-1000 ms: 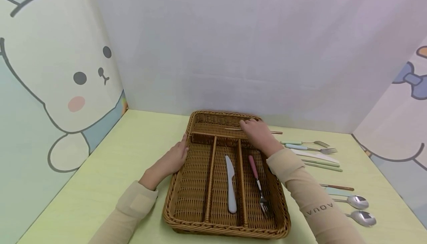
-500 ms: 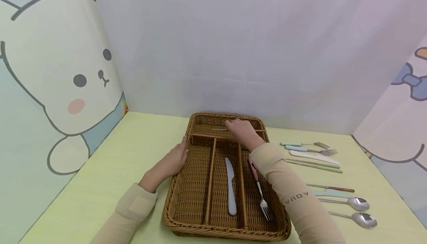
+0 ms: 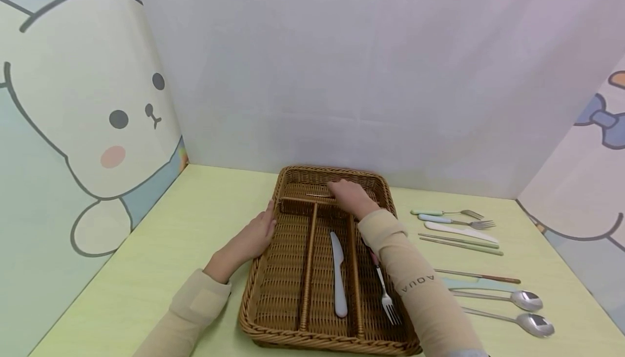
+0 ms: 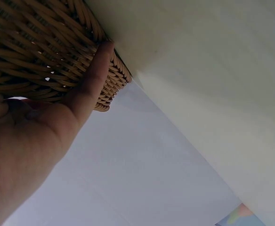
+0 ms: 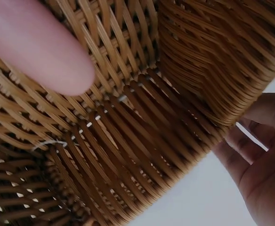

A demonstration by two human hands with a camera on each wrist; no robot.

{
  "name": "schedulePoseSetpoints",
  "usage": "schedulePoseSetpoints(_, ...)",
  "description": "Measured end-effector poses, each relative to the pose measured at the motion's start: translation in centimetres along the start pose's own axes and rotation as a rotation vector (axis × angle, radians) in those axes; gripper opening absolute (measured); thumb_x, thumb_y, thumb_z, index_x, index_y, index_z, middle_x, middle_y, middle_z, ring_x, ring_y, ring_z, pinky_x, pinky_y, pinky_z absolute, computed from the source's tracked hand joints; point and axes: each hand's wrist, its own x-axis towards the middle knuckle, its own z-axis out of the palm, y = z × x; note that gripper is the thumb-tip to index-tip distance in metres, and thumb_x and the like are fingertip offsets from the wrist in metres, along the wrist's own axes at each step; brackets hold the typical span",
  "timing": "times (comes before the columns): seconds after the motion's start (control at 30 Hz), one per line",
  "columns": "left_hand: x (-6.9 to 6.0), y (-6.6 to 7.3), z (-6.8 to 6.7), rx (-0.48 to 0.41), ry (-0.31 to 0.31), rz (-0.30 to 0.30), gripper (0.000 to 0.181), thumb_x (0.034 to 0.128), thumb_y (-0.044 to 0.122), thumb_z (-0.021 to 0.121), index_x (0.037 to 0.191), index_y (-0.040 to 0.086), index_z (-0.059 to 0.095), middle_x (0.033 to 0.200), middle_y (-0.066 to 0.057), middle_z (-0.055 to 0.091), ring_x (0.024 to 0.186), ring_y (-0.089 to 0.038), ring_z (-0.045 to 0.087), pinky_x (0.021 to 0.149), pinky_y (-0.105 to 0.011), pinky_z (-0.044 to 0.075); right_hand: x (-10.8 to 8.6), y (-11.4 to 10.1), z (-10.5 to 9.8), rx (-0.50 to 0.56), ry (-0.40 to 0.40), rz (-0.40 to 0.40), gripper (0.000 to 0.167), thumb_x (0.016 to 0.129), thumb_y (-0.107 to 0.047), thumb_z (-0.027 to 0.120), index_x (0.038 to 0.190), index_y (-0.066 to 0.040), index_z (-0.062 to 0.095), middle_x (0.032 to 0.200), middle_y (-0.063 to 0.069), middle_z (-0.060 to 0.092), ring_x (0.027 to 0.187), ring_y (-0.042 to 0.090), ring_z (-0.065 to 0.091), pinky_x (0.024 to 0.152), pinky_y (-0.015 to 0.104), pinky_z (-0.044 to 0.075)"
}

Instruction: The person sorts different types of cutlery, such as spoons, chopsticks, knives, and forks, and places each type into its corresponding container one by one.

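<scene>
My left hand (image 3: 251, 236) rests against the outer left wall of a brown wicker basket (image 3: 250, 275), its index finger stretched along the weave in the left wrist view. Over the basket's back compartment, my right hand (image 3: 350, 197) pinches a thin metal chopstick (image 3: 317, 195); the hand covers its other end. In the middle long compartment lies a knife with a pale handle (image 3: 338, 281). A fork with a pink handle (image 3: 387, 297) lies in the right compartment, partly under the right sleeve. The right wrist view shows a blurred fingertip above the wicker, but not the chopstick.
Right of the basket lie a green-handled fork (image 3: 429, 212), a blue-handled fork (image 3: 439, 219), a white knife (image 3: 459, 230), green chopsticks (image 3: 464, 242), a brown-ended chopstick (image 3: 495, 278), a teal knife (image 3: 480, 284) and two spoons (image 3: 527, 300). A pale wall (image 3: 342, 75) stands behind.
My right hand has moved left and down into the back compartment with the chopstick, whose brown end earlier stuck out past the basket's right rim. The left hand stays in place.
</scene>
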Motion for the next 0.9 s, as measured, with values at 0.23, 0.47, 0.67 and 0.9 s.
schedulePoseSetpoints(0.23,-0.02,0.04,-0.04,0.004,-0.003,0.002,0.056,0.0988,0.01,0.033,0.141,-0.013,0.004,0.127,-0.036,0.042,0.117,-0.043,0.047,0.093,-0.05,0.044,0.23,0.33,0.23,0.165,-0.006,0.005,0.025,0.091,0.008,0.045,0.097,-0.01,0.061,0.089,0.008,0.061,0.068,0.015,0.051,0.06,0.029,0.04)
schedulePoseSetpoints(0.47,0.01,-0.08,0.01,0.012,-0.003,0.007,0.056,0.0987,0.01,0.033,0.141,-0.014,0.004,0.126,-0.036,0.043,0.117,-0.043,0.046,0.094,-0.05,0.043,0.43,0.41,0.44,0.251,-0.027,0.039,0.027,0.091,0.011,0.04,0.095,-0.007,0.06,0.087,0.01,0.059,0.068,0.015,0.046,0.061,0.029,0.038)
schedulePoseSetpoints(0.67,0.06,-0.17,0.1,0.016,0.0,0.012,0.056,0.0988,0.01,0.033,0.141,-0.014,0.005,0.127,-0.036,0.043,0.118,-0.043,0.046,0.094,-0.05,0.043,0.24,0.41,0.68,0.301,-0.105,0.077,0.025,0.092,0.007,0.042,0.109,-0.002,0.058,0.101,0.014,0.06,0.084,0.021,0.058,0.071,0.033,0.049)
schedulePoseSetpoints(0.9,0.01,-0.2,0.04,0.01,-0.004,0.014,0.056,0.0986,0.01,0.033,0.141,-0.014,0.005,0.127,-0.036,0.042,0.118,-0.043,0.045,0.095,-0.05,0.043,-0.14,0.66,0.68,0.344,-0.137,0.073,0.027,0.095,0.001,0.039,0.116,-0.002,0.056,0.109,0.016,0.06,0.089,0.022,0.059,0.076,0.035,0.049)
